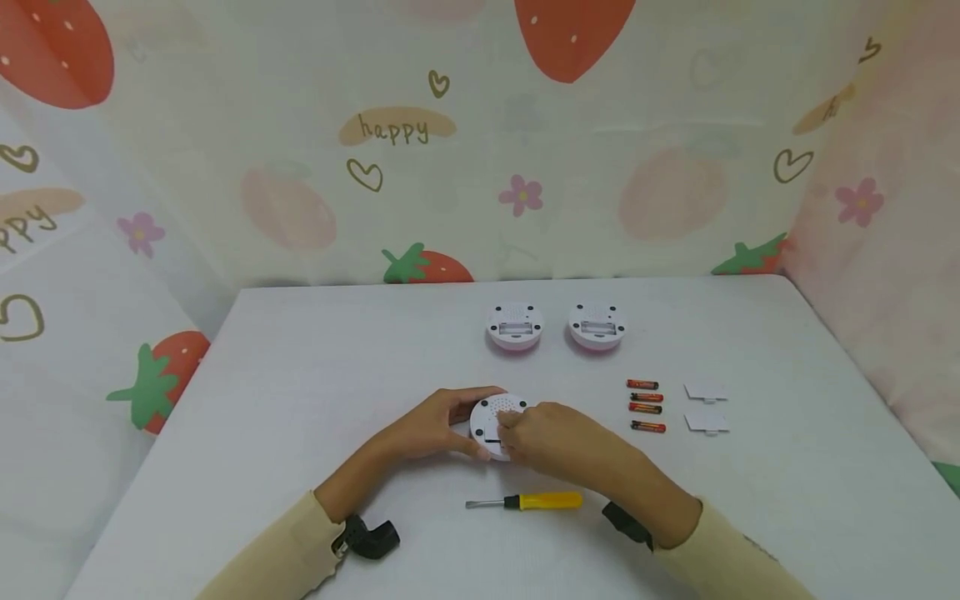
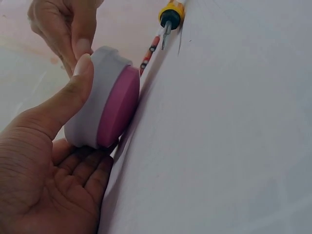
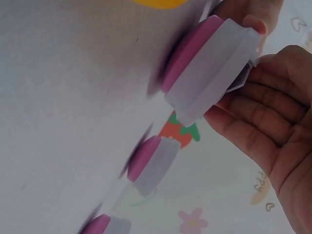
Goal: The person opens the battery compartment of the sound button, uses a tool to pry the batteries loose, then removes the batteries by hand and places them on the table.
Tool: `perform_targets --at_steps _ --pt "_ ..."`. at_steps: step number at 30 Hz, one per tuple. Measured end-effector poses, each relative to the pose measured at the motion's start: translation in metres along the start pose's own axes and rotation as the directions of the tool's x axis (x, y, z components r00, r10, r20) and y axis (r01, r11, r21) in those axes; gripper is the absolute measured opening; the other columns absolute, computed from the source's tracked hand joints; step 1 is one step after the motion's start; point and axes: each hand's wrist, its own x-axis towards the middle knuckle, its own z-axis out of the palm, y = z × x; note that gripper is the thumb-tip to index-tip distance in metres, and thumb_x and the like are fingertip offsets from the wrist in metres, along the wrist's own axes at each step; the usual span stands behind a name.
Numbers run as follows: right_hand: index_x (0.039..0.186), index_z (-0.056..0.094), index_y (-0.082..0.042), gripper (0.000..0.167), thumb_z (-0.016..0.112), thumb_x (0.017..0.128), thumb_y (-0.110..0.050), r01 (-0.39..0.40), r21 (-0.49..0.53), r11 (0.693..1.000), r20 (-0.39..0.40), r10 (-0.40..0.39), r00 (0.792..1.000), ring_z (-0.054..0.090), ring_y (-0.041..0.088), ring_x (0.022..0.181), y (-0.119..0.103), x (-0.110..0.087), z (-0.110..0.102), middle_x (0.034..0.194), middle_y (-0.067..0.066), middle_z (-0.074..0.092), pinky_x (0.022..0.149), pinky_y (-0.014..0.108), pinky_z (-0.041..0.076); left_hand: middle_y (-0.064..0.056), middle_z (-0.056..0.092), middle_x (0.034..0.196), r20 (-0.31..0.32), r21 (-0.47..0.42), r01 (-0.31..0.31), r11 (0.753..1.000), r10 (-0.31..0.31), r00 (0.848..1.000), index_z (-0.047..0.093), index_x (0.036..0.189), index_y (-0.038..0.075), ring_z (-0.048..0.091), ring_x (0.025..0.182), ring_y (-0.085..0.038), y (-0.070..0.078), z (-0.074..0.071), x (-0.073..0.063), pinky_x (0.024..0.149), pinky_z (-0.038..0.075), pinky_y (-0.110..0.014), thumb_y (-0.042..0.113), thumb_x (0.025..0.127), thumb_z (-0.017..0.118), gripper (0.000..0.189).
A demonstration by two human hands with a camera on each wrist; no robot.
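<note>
A round battery-powered device (image 1: 487, 414), white with a pink domed face, lies pink side down on the table with its battery side up. My left hand (image 1: 435, 425) grips its left side, the thumb (image 2: 80, 80) on the white rim and the fingers around the far edge. My right hand (image 1: 551, 437) is over its battery compartment, pinching a small white battery cover (image 3: 240, 80) that stands tilted at the compartment. From above, the right hand hides most of this cover. In the left wrist view, the device's pink face (image 2: 119, 107) shows close to the tabletop.
Two more such devices, one left (image 1: 515, 327) and one right (image 1: 597, 326), sit farther back with open battery compartments. Several red-and-black batteries (image 1: 647, 408) lie to the right, beside two white covers (image 1: 707, 423). A yellow-handled screwdriver (image 1: 549, 500) lies in front of the hands.
</note>
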Motion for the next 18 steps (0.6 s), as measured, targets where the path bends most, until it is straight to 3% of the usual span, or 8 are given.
perform_targets --at_steps 6,12,18 --pt "0.101 0.076 -0.013 0.01 0.076 0.093 -0.019 -0.01 0.108 0.994 -0.072 0.018 0.997 0.061 0.011 0.064 0.0031 0.0014 0.0047 0.112 0.001 0.075 0.073 0.025 0.059 0.004 0.053 0.149 -0.003 -0.012 0.014 1.0 -0.014 1.0 0.049 0.151 0.02 0.053 0.132 -0.012 -0.003 -0.0004 -0.0005 0.111 0.041 -0.022 0.012 0.077 0.09 0.085" --pt "0.102 0.072 -0.013 0.015 0.076 0.093 -0.024 -0.036 0.115 0.993 -0.128 0.051 0.99 0.056 0.009 0.062 0.0028 0.0003 0.0049 0.093 -0.002 0.073 0.065 0.019 0.054 0.003 0.052 0.151 0.005 -0.06 0.001 0.998 -0.001 1.0 0.048 0.152 0.019 0.051 0.135 -0.014 -0.0036 0.0005 -0.0005 0.113 0.039 -0.024 0.01 0.078 0.089 0.085" --pt "0.106 0.07 -0.013 0.016 0.074 0.095 -0.024 -0.044 0.104 0.994 -0.154 0.06 0.986 0.065 0.014 0.079 0.0012 -0.0011 0.0029 0.125 0.005 0.069 0.076 0.023 0.059 0.004 0.053 0.15 0.002 -0.076 -0.004 0.997 0.004 1.0 0.048 0.151 0.018 0.049 0.137 -0.013 -0.0017 -0.0013 -0.0001 0.114 0.039 -0.026 0.009 0.078 0.089 0.084"
